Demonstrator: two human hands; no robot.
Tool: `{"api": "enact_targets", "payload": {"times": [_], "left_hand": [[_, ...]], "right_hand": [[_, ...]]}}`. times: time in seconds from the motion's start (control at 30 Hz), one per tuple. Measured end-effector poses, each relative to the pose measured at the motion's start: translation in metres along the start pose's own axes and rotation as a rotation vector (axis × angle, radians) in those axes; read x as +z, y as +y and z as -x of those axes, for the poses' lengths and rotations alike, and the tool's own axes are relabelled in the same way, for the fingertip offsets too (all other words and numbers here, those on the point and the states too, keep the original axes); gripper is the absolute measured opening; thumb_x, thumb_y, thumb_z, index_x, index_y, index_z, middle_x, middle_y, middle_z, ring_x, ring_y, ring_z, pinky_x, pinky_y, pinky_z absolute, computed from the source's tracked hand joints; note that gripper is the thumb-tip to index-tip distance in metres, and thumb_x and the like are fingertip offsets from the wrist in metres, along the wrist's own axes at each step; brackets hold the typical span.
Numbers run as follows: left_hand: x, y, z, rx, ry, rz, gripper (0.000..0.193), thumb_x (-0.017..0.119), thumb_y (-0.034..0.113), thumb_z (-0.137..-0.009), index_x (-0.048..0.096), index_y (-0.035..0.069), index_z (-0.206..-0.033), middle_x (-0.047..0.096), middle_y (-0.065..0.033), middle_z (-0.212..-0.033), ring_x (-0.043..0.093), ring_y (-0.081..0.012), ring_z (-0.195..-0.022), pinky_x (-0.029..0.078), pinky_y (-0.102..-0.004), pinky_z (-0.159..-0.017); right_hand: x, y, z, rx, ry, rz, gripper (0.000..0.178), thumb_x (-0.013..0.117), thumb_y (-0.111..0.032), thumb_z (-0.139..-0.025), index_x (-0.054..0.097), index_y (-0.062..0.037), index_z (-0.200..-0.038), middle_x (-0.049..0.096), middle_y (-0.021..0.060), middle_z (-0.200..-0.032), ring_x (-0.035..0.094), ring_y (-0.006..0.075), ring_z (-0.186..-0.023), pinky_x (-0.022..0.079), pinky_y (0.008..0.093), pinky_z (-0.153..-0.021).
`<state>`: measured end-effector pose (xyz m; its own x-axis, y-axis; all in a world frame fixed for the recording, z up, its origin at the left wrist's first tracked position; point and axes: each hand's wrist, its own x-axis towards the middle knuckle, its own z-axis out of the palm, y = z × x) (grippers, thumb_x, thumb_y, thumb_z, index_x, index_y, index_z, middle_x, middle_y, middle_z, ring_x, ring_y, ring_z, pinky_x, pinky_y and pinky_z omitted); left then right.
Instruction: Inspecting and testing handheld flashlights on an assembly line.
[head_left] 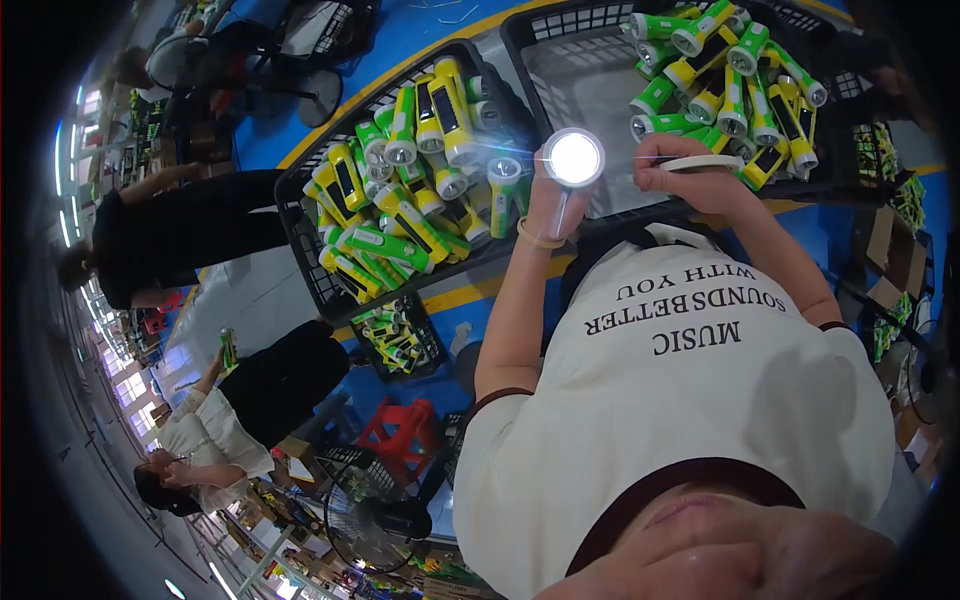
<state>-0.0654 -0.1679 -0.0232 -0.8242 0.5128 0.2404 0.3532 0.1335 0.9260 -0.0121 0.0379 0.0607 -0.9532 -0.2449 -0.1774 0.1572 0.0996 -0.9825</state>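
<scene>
My left hand (546, 212) is closed round a flashlight (575, 160) whose lamp is lit and glares white toward me. Most of its body is hidden behind the head and the glare. To the right, my right hand (658, 166) has its fingers curled together at a thin white curved piece (703, 162), seen nearly edge-on; its kind is unclear. Beside my left hand, a black crate (305, 262) holds a heap of green and yellow flashlights (400, 225). Behind my right hand, a second black crate (548, 90) has more flashlights (735, 95) piled at its right side.
A smaller black crate (425, 365) of flashlights stands at lower left, near a red stool (400, 430) and a black fan (375, 510). Two other people stand at the left; one holds a flashlight (228, 345). Cardboard boxes (890, 250) are at the far right.
</scene>
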Motion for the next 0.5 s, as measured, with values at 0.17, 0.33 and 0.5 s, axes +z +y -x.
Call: {"api": "enact_targets", "payload": {"times": [0.17,0.33,0.5], "left_hand": [[0.011,-0.009,-0.003,-0.062,0.020,0.294,0.036,0.059,0.006,-0.075,0.047,0.000,-0.108,0.050,-0.0105,-0.104,0.049,-0.0234,-0.094,0.038,-0.0313,-0.084],[0.026,0.007,-0.015,-0.072,-0.027,0.421,0.033,0.058,0.005,-0.079,0.046,0.000,-0.110,0.051,-0.0084,-0.104,0.049,-0.0186,-0.091,0.038,-0.0300,-0.083],[0.040,0.015,-0.030,0.052,-0.108,0.401,0.033,0.054,0.001,-0.082,0.045,-0.002,-0.114,0.052,-0.0099,-0.111,0.051,-0.0196,-0.103,0.041,-0.0315,-0.087]], "right_hand": [[-0.014,0.016,0.001,0.019,0.057,-0.185,0.017,0.060,-0.022,-0.084,0.052,-0.0071,-0.083,0.052,0.0000,-0.076,0.052,0.0088,-0.074,0.042,0.0228,-0.067],[-0.027,0.040,0.009,0.034,0.261,-0.433,0.020,0.058,-0.025,-0.086,0.048,-0.0082,-0.089,0.053,-0.0001,-0.082,0.052,0.0071,-0.075,0.040,0.0192,-0.065],[-0.043,0.051,0.021,0.053,0.306,-0.438,0.021,0.061,-0.021,-0.084,0.047,-0.0074,-0.092,0.054,-0.0004,-0.085,0.052,0.0068,-0.077,0.040,0.0187,-0.066]]}}
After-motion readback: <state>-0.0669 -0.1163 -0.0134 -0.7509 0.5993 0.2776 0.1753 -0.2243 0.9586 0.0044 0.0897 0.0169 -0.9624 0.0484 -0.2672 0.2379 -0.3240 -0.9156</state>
